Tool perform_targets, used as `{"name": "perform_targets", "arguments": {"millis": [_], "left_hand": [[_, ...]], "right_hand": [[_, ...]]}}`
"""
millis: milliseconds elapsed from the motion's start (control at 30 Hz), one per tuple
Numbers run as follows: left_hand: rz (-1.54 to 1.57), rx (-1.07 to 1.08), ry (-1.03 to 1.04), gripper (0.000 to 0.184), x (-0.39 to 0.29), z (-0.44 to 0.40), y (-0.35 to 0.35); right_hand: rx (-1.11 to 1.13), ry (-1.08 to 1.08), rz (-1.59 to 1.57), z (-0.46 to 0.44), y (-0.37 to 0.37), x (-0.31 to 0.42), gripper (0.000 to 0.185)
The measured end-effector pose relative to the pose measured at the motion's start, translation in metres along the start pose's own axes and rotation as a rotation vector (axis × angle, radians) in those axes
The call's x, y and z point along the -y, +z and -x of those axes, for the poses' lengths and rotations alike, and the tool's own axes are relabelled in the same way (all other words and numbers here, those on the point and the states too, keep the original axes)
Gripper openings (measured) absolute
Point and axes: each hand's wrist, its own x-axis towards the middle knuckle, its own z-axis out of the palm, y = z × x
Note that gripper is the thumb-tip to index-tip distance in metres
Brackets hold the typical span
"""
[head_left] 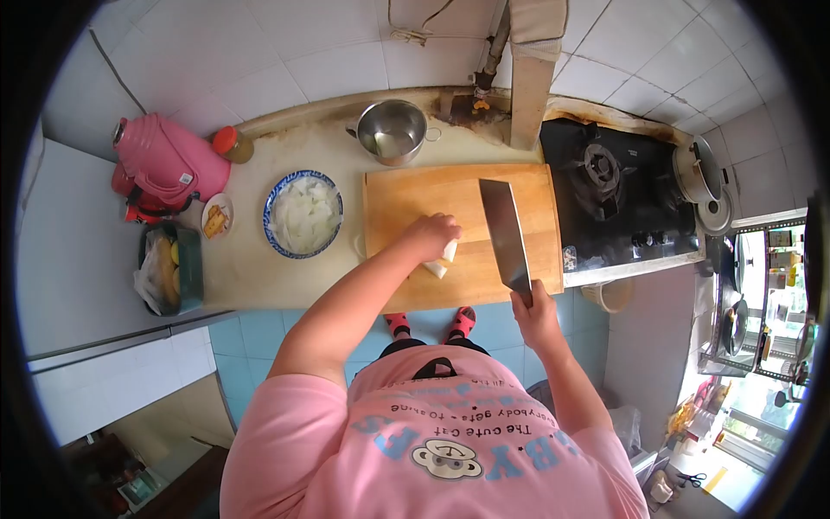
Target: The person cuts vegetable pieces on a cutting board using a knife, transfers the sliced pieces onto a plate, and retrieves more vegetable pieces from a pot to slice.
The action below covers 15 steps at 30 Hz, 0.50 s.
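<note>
Shirt [450, 432]: pink and printed, at six o'clock, taking the middle of the cutting board [402, 195] as the clock's centre and the tiled wall [337, 69] as twelve.
Right hand [536, 314]: at between four and five o'clock, by the board's near edge, fingers closed round the handle of the cleaver.
Cleaver [504, 233]: blade over the board's three o'clock side, tip toward one o'clock; whether it touches the wood cannot be told.
Left hand [434, 236]: at nine o'clock, close to the centre, fingers curled down and closed on a white chunk.
White chunk [450, 251]: partly hidden beneath those fingers, on the board.
Second chunk [435, 269]: white as well, at between seven and eight o'clock, just beside the first, flat on the wood.
Blue-rimmed bowl [270, 216]: at nine o'clock on the counter [251, 277], apart from the board, heaped with white slices [304, 212].
Metal pot [393, 130]: at eleven o'clock, near the board's far edge, something pale inside.
Black stove [622, 225]: between two and three o'clock, just beyond the board, with a lighter pot [699, 171] at its far end.
Green container [188, 281]: just below nine o'clock, past the bowl.
Small plate [226, 208]: at nine o'clock, yellowish food on it.
Red-lidded jar [233, 145]: near ten o'clock.
Pink flask [173, 160]: between nine and ten o'clock, beside the jar.
</note>
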Motion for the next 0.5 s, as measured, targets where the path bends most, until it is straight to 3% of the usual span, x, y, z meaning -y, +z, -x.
{"name": "perform_targets", "arguments": {"millis": [133, 267, 367, 500], "left_hand": [[-0.207, 0.128, -0.018, 0.04, -0.004, -0.014, 0.009], [-0.202, 0.175, 0.003, 0.044, 0.0, -0.014, 0.006], [-0.182, 0.155, -0.084, 0.048, 0.005, -0.016, -0.004], [-0.104, -0.043, -0.244, 0.046, 0.013, -0.016, -0.048]], "right_hand": [[-0.111, -0.029, -0.008, 0.018, -0.006, -0.011, 0.02], [-0.141, 0.03, -0.069, 0.027, -0.006, -0.012, 0.023], [-0.158, 0.02, -0.059, 0.029, -0.006, -0.016, 0.025], [-0.14, 0.034, -0.014, 0.027, -0.008, -0.013, 0.019]]}}
